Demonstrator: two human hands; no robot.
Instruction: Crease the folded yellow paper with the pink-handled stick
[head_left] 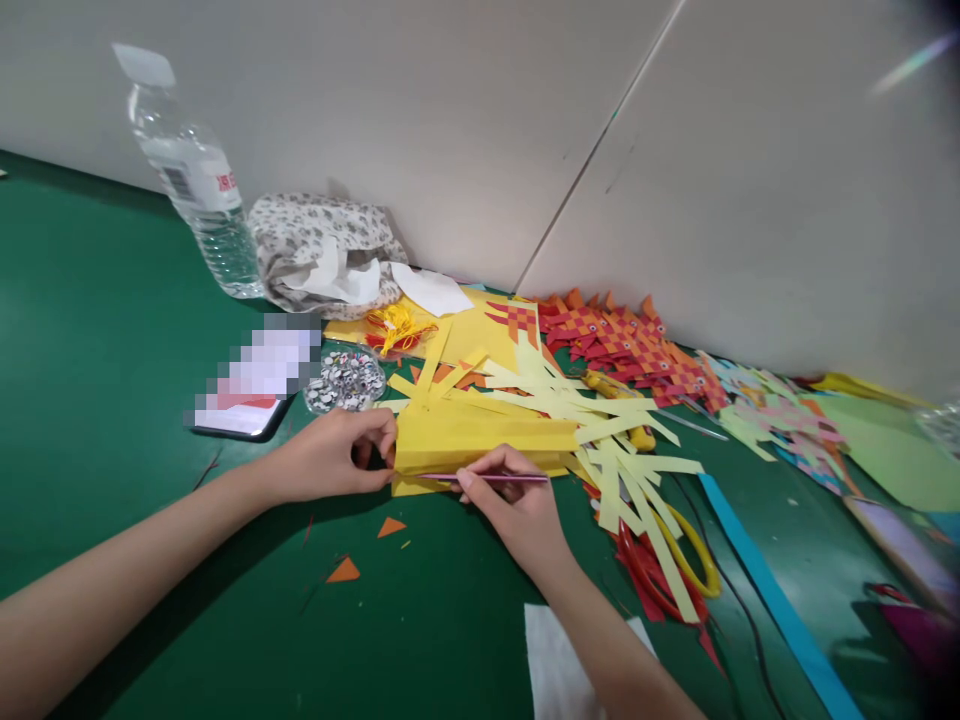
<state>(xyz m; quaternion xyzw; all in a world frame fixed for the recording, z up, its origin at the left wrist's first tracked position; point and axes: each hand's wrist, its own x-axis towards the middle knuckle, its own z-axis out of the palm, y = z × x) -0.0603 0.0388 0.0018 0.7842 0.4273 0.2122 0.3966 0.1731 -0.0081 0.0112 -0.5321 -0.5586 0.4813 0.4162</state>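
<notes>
A creased sheet of yellow paper lies on the green table between my hands. My left hand pinches its left edge between thumb and fingers. My right hand grips a thin, dark reddish pencil-like stick that lies nearly level along the paper's lower part. Its left tip reaches close to my left fingers; whether it is a pencil or another tool I cannot tell. Loose pale yellow paper strips spread out just right of the sheet. Two small orange paper scraps rest below it.
Behind stand a water bottle and a patterned cloth pouch. A phone lies left of a round dish of googly eyes. Red-orange woven paper fish, scissors and a blue strip lie to the right.
</notes>
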